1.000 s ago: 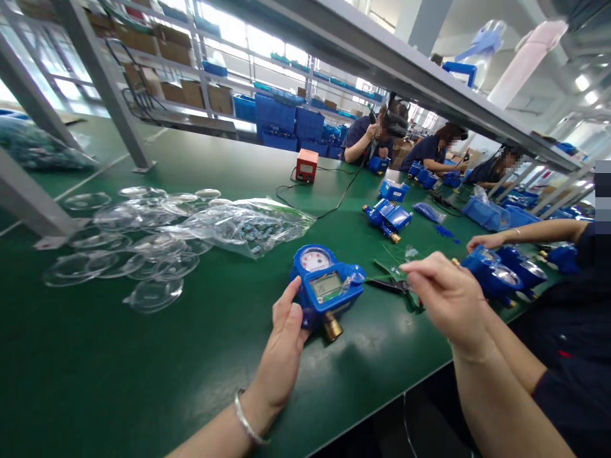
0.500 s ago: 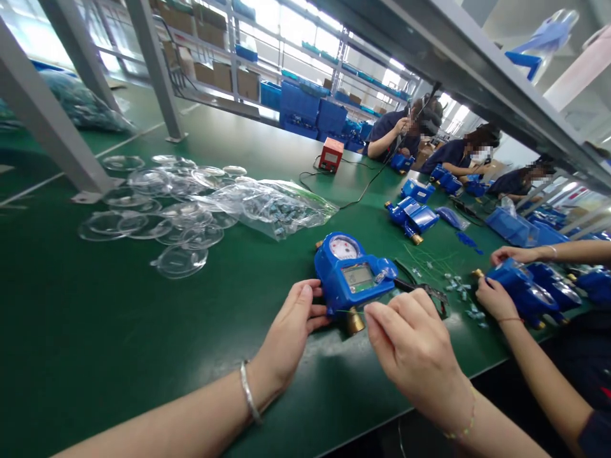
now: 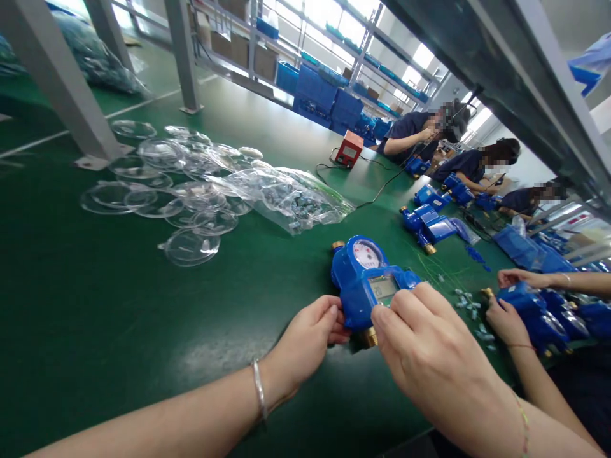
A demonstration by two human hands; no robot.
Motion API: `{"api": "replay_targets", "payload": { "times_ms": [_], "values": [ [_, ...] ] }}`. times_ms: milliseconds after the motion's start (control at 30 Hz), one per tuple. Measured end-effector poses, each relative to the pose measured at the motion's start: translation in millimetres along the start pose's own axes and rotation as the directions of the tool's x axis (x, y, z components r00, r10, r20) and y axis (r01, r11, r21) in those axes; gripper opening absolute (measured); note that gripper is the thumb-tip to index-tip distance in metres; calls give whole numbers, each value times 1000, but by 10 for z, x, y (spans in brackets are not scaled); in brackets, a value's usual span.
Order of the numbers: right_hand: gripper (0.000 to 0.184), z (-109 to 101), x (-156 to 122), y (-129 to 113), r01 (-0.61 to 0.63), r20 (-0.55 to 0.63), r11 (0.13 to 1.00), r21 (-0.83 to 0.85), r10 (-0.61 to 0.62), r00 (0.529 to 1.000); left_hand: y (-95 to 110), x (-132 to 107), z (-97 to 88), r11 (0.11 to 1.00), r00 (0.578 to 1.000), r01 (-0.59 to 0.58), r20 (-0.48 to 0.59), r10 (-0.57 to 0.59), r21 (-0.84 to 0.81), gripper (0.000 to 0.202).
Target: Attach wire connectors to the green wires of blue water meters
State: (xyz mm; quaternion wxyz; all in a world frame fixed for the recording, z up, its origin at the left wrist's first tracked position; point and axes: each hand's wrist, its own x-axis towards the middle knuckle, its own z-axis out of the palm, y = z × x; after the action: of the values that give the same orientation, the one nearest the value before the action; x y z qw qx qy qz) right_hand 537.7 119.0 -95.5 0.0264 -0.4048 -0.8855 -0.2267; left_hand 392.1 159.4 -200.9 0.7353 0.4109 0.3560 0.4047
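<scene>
A blue water meter (image 3: 356, 305) with a round dial, a small display and brass ends lies on the green bench. My left hand (image 3: 317, 331) grips its near left side, fingers curled against the casing and partly tucked out of sight. My right hand (image 3: 429, 343) is closed in a pinch just over the meter's front, covering part of the display and the near brass end. A thin green seal wire ran into this pinch in the earlier view; now the fingers hide it.
Clear plastic rings (image 3: 191, 245) and a plastic bag of small parts (image 3: 300, 203) lie at the left. Loose seals (image 3: 470, 302) lie at the right, near a co-worker's hands (image 3: 508, 321) on other blue meters. A red box (image 3: 349, 149) stands farther back, beyond another meter (image 3: 424, 222).
The view has shifted, so the meter and both hands appear farther right. My right hand has come closer over the meter's front and now covers part of the display.
</scene>
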Motion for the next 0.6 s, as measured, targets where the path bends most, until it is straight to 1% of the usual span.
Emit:
{"api": "replay_targets", "payload": {
  "times_ms": [200,367,467,533,567,600],
  "values": [
    [20,-11,98,-27,6,31,1000,19,-7,1000,14,-6,-40,999,1000,-4,4,4,36,14],
    [17,50,129,-60,25,69,1000,11,-26,997,-21,9,-38,994,999,-17,30,14,111,17],
    [13,110,152,-102,35,47,999,2,-35,998,-52,26,-37,977,997,-27,79,10,214,18],
    [11,149,150,-137,31,40,999,-8,-31,999,-44,31,-61,945,994,-34,106,-1,324,20],
    [15,170,134,-157,18,35,1000,-8,-18,999,-24,29,-83,919,994,-46,111,2,391,21],
    [23,195,104,-179,-3,22,1000,0,3,1000,7,24,-111,887,994,-65,111,16,457,21]
  ]
}}
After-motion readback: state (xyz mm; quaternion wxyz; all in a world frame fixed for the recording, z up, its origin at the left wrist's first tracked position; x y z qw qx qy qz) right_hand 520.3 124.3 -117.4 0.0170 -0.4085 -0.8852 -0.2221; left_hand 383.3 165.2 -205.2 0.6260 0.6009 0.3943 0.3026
